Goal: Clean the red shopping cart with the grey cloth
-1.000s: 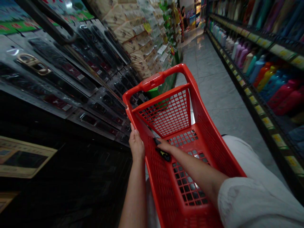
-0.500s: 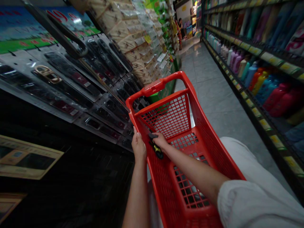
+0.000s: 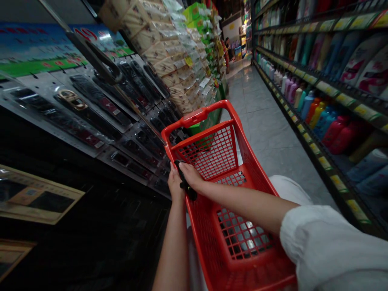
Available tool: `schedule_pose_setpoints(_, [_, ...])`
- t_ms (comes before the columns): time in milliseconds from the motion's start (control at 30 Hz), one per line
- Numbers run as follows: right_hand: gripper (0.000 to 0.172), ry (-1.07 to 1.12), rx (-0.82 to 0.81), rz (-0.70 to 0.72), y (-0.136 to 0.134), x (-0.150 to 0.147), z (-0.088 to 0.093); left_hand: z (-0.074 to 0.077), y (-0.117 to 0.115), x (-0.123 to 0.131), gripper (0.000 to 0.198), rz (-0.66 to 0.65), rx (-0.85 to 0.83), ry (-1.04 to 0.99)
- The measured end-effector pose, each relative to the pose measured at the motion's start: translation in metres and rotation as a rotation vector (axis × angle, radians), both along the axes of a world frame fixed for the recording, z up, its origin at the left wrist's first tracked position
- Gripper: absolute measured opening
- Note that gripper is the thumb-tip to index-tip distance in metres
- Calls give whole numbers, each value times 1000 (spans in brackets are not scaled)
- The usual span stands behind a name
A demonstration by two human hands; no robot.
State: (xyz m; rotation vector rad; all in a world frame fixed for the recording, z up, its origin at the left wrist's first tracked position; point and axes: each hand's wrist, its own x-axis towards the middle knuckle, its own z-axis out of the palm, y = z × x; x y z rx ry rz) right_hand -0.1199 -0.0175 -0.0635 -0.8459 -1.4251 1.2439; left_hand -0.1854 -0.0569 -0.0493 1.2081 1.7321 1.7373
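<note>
A red plastic shopping basket (image 3: 209, 226) with grid panels stretches below me, tilted in view. My left hand (image 3: 176, 182) is closed at its left rim, palm on the outside, fingertips partly hidden. Inside that rim, my right hand (image 3: 191, 176) is closed on a small black tool with yellow marks (image 3: 189, 192), pressed against the basket wall beside my left hand. The tool's exact kind is hard to make out. A thin metal rod with a dark grip (image 3: 100, 60) runs from the basket's far left corner toward the upper left.
Packaged belts (image 3: 91, 107) hang on a display at the left. Stacked beige packages (image 3: 169, 56) stand beyond. Shelves of coloured bottles (image 3: 318, 113) line the right side of the tiled aisle (image 3: 260, 121). A person (image 3: 228, 48) is far down the aisle.
My right hand has moved left and slightly up with the black tool, closer to the rim and my left hand. The left hand stays at the rim. The view has shifted slightly.
</note>
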Motion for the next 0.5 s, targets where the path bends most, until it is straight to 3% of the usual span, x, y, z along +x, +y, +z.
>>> schedule_pose_setpoints(167, [47,-130,-113,5,-58,19,-16,-5,4,-6,59,-9,-20,-15])
schedule_pose_setpoints(367, [89,-126,-104,225,-138,62,-31,-7,3,-4,60,-48,47,13])
schedule_pose_setpoints(500, [87,-180,-73,260,-170,83,-38,-7,4,-4,58,-21,41,19])
